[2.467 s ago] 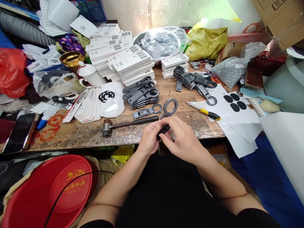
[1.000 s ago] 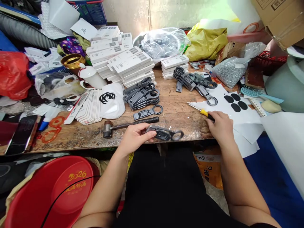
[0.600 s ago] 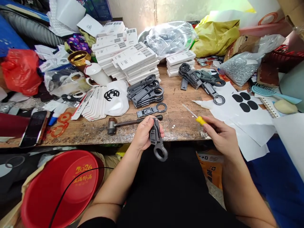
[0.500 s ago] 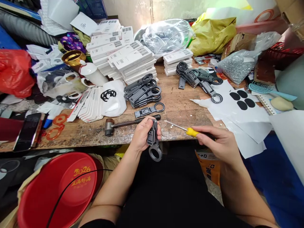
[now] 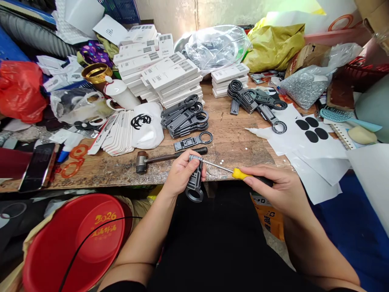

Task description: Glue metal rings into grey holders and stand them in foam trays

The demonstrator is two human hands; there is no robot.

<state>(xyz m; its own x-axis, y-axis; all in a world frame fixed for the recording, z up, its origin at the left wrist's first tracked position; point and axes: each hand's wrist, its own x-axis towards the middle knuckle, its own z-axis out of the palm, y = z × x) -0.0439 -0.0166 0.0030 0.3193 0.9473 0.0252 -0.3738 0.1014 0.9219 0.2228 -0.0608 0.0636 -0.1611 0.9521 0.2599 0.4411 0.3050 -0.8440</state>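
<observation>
While the left hand (image 5: 182, 174) clenches a grey ring-ended holder (image 5: 195, 183) upright just off the desk (image 5: 121, 168) edge, the right hand's (image 5: 273, 188) grip closes on a yellow-handled screwdriver (image 5: 235, 172) whose tip meets the holder's top, so fastening seems underway and steady alignment matters next.

Grey, yellow and red over worn brown wood

Dark grey plastic ring-ended part (image 5: 194, 184), yellow-and-black-handled screwdriver (image 5: 240, 174), round red plastic basin (image 5: 75, 243) with gold lettering, brown wooden surface (image 5: 115, 170).
</observation>
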